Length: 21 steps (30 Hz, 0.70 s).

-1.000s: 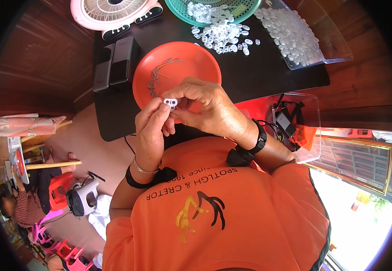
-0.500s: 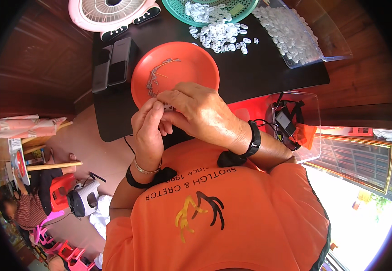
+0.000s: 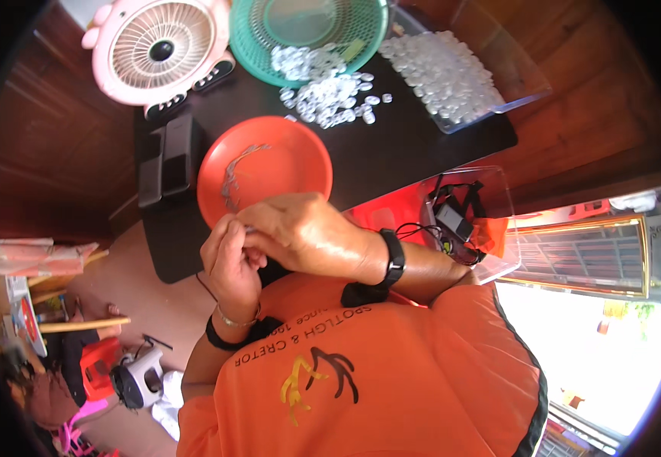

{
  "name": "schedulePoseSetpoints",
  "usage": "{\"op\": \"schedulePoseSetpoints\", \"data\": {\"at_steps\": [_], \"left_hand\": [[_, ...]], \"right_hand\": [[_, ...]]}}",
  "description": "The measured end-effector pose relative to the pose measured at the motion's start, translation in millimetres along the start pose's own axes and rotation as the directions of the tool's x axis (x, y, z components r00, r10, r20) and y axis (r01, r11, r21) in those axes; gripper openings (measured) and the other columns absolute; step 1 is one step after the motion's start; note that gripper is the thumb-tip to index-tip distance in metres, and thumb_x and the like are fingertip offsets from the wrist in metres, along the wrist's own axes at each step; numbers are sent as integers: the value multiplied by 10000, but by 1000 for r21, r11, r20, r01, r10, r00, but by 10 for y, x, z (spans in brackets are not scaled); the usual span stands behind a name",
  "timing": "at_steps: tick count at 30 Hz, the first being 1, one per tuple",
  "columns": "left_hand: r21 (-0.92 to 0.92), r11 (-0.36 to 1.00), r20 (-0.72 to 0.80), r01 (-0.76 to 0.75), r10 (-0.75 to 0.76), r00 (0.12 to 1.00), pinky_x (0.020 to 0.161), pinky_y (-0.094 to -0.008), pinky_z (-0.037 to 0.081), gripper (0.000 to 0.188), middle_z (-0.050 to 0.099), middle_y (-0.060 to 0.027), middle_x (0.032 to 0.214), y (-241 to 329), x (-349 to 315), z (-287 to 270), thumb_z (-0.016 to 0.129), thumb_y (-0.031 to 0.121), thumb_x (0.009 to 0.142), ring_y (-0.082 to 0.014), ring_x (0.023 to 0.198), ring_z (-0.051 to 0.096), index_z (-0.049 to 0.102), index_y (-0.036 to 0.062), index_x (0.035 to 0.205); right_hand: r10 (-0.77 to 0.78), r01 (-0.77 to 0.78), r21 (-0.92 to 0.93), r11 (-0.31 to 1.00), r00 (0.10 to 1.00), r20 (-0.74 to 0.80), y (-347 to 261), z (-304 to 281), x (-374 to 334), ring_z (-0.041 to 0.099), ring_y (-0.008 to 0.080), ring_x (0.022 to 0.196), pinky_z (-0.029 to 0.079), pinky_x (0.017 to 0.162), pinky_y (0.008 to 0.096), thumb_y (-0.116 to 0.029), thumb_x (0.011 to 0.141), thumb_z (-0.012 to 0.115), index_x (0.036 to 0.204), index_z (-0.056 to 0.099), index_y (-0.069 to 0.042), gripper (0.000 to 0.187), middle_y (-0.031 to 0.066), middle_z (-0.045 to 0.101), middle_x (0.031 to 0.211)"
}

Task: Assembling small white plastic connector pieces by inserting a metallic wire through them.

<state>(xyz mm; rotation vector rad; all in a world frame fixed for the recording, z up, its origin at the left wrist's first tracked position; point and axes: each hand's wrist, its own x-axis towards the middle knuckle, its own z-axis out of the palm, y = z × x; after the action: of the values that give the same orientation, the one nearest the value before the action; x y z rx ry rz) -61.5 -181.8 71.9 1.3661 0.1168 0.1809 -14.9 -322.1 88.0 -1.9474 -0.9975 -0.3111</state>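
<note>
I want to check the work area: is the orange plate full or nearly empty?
Nearly empty. The orange plate shows mostly bare surface, with only a few thin grey pieces near its left side.

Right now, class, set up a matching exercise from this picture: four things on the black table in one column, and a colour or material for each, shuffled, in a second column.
Things:
1. fan
2. plate
3. basket
4. tray of beads

Descriptions:
A. green mesh
B. clear plastic
C. pink
D. orange-red

Pairs: 1-C, 2-D, 3-A, 4-B
</note>
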Motion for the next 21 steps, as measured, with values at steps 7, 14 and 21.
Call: {"op": "schedulePoseSetpoints", "data": {"at_steps": [7, 14, 21], "left_hand": [[-22, 1000, 44, -23, 23, 999, 430, -194, 275, 331, 478, -10, 535, 9, 31, 17, 435, 247, 967, -62, 459, 401, 470, 51, 703], [-78, 991, 103, -107, 114, 988, 454, -202, 267, 299, 446, -5, 582, 91, 85, -54, 440, 218, 958, -62, 485, 384, 605, -13, 864], [-57, 997, 134, -56, 63, 989, 464, -202, 273, 266, 451, -1, 583, 57, 57, -122, 447, 194, 927, -63, 496, 397, 602, -4, 839]], "right_hand": [[-25, 25, -17, 1000, 999, 34, 4, -101, 20, 621, 268, 675, 511, 598, 358, -156, 791, 691, 919, 620, -51, 180, 83, 611, 753], [-148, -141, -516, 845, 865, -479, 277, -1309, 335, 675, 227, 799, 533, 694, 304, -24, 760, 707, 931, 671, -46, 176, 99, 689, 907], [-372, -149, -780, 607, 814, -445, 667, -1929, 508, 610, 286, 862, 501, 747, 381, -122, 744, 707, 944, 686, -113, 202, 71, 660, 929]]}}
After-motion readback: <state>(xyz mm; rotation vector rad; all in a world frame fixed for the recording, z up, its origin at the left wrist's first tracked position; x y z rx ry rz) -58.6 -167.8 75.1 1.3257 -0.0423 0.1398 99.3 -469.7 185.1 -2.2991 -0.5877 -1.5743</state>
